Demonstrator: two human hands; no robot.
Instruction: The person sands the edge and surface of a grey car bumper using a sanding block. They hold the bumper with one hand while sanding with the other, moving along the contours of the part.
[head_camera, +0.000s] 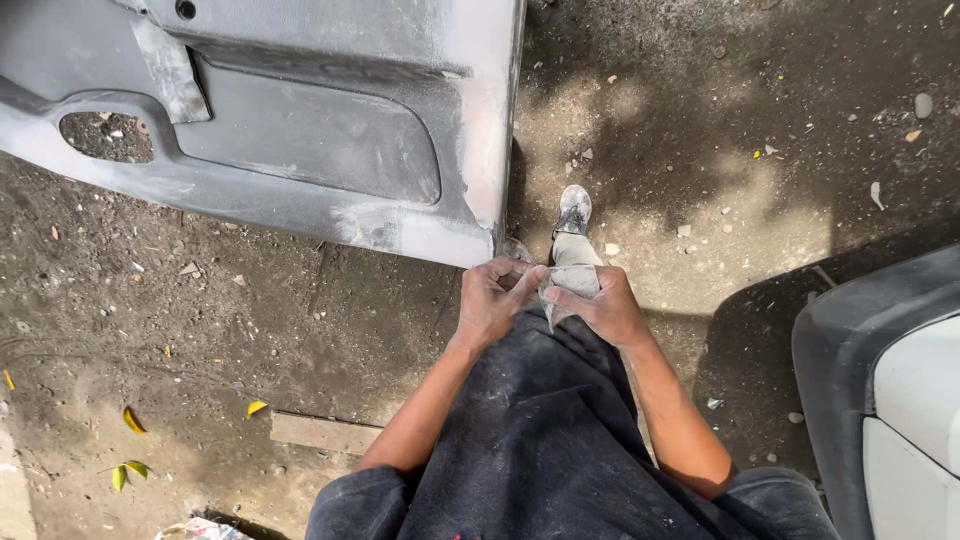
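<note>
My left hand (492, 300) and my right hand (598, 305) meet in front of my dark dusty clothing, both gripping a small grey sheet of sandpaper (566, 284) that is folded between the fingers. Just above the hands hangs the lower corner of a grey, sanded car door panel (300, 130), its edge close to my left fingers. My dusty shoe (573, 212) stands on the dirt beyond the hands.
A dark car bumper with a white body part (880, 380) fills the lower right. The ground is bare dirt with pebbles, yellow leaves (130, 420) and a flat wooden board (320, 432) at the lower left.
</note>
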